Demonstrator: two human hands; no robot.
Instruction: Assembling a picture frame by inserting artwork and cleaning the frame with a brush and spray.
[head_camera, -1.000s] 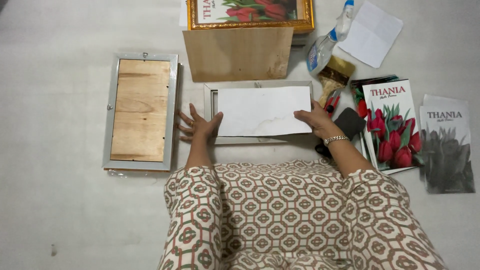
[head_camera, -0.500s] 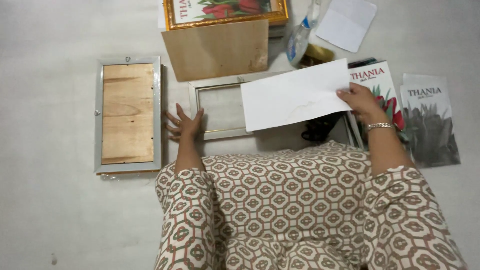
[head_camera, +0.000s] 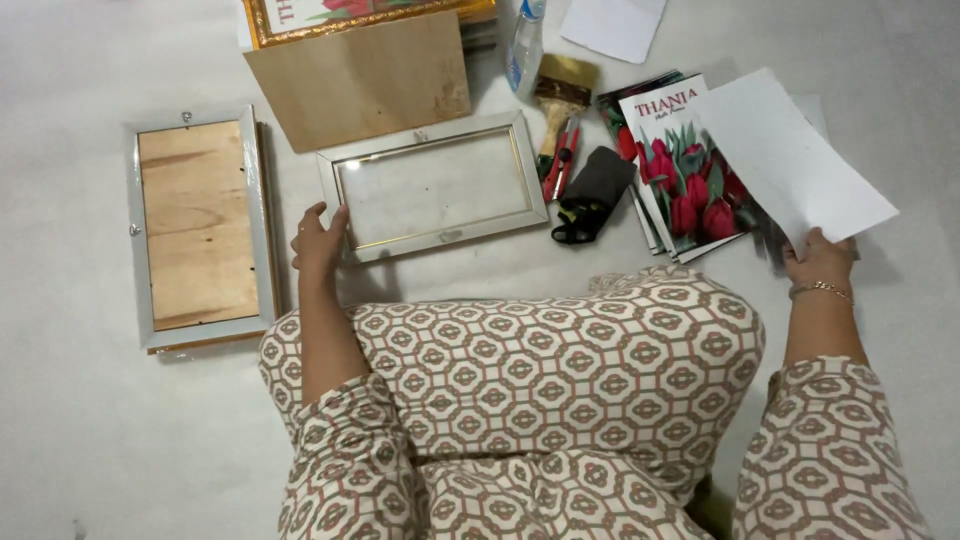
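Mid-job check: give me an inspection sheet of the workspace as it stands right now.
Surface: pale floor, person seated on it.
Job's things: silver picture frame lying flat, open back up; white sheet lifted off to the right.
Clutter: second frame with wooden backing at left; loose brown board; gold-edged frame at top; tulip prints; paintbrush; spray bottle; red-handled tool; black cloth item; paper.
Hands: left hand on the silver frame's left edge; right hand holds the sheet.
Cables: nothing seen.
Surroundings: nothing seen beyond the floor.
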